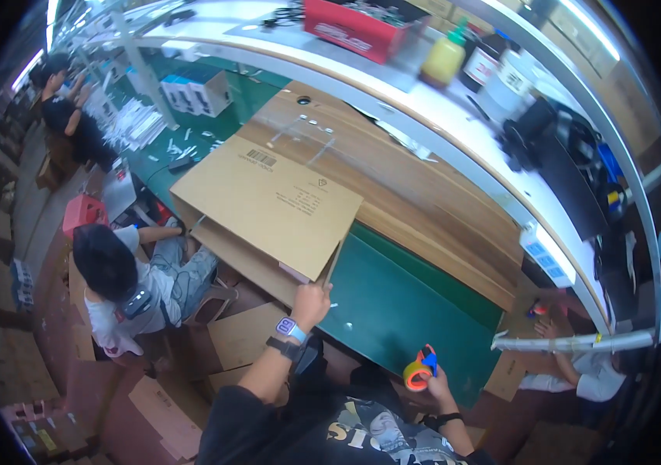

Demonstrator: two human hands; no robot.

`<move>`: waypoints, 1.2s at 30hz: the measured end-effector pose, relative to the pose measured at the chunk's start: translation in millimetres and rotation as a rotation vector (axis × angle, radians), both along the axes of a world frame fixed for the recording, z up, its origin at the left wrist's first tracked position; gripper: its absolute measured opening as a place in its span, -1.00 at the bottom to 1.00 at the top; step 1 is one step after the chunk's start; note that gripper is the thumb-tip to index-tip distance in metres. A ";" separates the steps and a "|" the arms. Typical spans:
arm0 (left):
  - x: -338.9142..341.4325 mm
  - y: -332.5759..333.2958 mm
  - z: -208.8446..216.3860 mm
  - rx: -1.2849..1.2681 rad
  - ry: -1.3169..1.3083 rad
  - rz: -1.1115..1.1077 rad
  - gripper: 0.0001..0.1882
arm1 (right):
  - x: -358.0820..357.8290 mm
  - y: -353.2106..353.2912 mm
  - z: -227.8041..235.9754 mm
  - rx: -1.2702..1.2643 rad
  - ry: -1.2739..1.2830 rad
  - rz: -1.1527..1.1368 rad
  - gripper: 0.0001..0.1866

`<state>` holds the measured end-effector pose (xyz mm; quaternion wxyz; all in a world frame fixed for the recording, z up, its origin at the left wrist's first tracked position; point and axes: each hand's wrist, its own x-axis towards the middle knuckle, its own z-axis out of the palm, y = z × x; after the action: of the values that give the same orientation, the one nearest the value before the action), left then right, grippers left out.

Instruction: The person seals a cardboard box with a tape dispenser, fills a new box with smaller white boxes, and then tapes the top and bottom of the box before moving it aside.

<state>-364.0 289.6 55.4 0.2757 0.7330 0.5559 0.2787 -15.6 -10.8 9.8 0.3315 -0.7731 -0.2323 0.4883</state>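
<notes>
A large brown cardboard box (pixel 260 205) lies on the bench, with a barcode and small print on its upper face. Its near side looks partly open, and something pale shows just inside by the near corner. My left hand (pixel 312 304) is closed on that near corner. Out to the right, over the green bench top, my right hand (pixel 437 387) grips a tape dispenser (pixel 421 370) in orange and blue with a yellowish roll. The dispenser is apart from the box. The box's inside is mostly hidden.
Green matting (pixel 392 306) and a wooden board (pixel 439 217) cover the bench. Above runs a shelf with a red box (pixel 361 31), bottles (pixel 442 58) and a power strip (pixel 547 254). A seated person (pixel 125 287) is at left, another at right. Flattened cardboard (pixel 249 337) lies below.
</notes>
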 end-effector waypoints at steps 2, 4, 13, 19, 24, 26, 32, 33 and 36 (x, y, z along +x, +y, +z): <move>32.8 -19.2 40.8 0.109 0.022 -0.226 -0.66 | 10.8 -16.8 -5.7 -0.039 -0.039 -0.015 -0.57; 71.5 -39.5 83.7 0.152 0.029 -0.384 -0.72 | 30.1 -44.3 -35.4 0.038 -0.093 -0.056 -0.57; 271.0 -106.2 126.1 -1.085 -0.522 -0.762 -0.77 | 119.9 -91.7 -0.8 0.214 0.272 -0.584 -0.50; 121.0 47.0 71.7 0.421 0.366 -0.027 -0.54 | 130.5 -101.4 136.1 0.123 0.126 -0.493 -0.31; 108.3 74.4 56.1 -0.365 0.345 -0.194 -0.59 | 94.8 -51.5 203.5 0.122 0.375 -0.070 -0.26; 137.8 50.3 69.6 -0.158 0.500 -0.278 -0.59 | 84.0 -39.9 155.3 0.036 0.006 0.062 -0.33; 100.6 -3.4 54.3 -0.059 0.556 -0.340 -0.61 | 129.1 -4.4 127.8 -0.225 -0.389 0.190 -0.55; 98.2 -15.5 54.9 -0.064 0.490 -0.349 -0.64 | 140.0 -1.4 128.1 -0.292 -0.361 0.143 -0.57; 110.1 -42.8 87.3 -0.108 0.326 -0.425 -0.69 | 162.4 -19.9 130.9 -0.258 -0.493 0.220 -0.56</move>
<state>-253.9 246.7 142.7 0.2737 0.8525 0.4409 0.0629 146.8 -30.7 140.7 0.1092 -0.8744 -0.3241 0.3442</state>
